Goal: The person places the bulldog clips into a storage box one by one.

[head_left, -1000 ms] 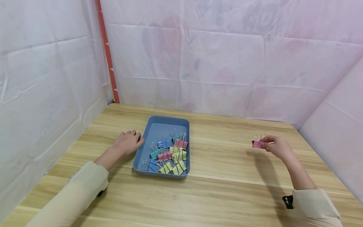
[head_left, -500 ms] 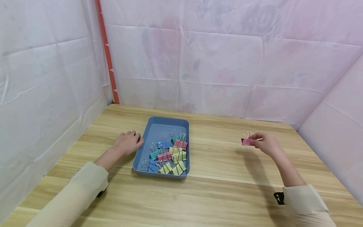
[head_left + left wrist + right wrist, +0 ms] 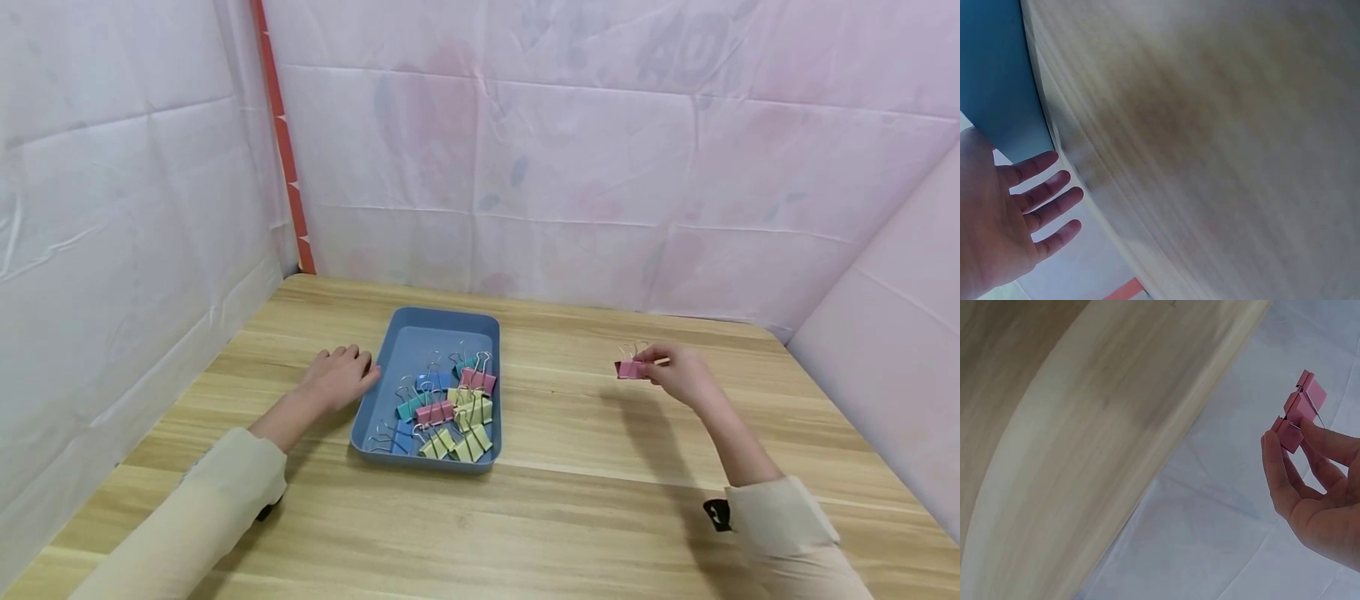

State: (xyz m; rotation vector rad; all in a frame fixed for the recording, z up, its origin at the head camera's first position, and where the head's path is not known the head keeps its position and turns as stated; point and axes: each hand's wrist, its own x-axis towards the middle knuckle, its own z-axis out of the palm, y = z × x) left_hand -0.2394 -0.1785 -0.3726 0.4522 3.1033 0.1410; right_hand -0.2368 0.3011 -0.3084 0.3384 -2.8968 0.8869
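Observation:
Between thumb and fingers my right hand [image 3: 681, 375] pinches a pink binder clip [image 3: 628, 369], held above the table with its wire handles upward. The right wrist view shows the pink clip [image 3: 1299, 412] at the fingertips. My left hand [image 3: 339, 377] lies beside the left rim of a blue tray [image 3: 424, 317], its thumb at the rim; in the left wrist view the fingers [image 3: 1054, 209] are spread and relaxed next to the tray wall [image 3: 1004, 75]. Inside the tray lie several binder clips: yellow [image 3: 471, 448], pink [image 3: 435, 413], green [image 3: 411, 407] and blue [image 3: 402, 437].
A wooden table [image 3: 570, 517] spreads under everything. White sheeting [image 3: 585, 167] rises behind it and along both sides, with a red strip [image 3: 285, 142] near the back left corner. The right forearm casts a shadow on the table.
My right hand has moved left across the table, carrying the pink binder clip toward the tray and slightly farther from me. The left hand, tray and its clips stay put.

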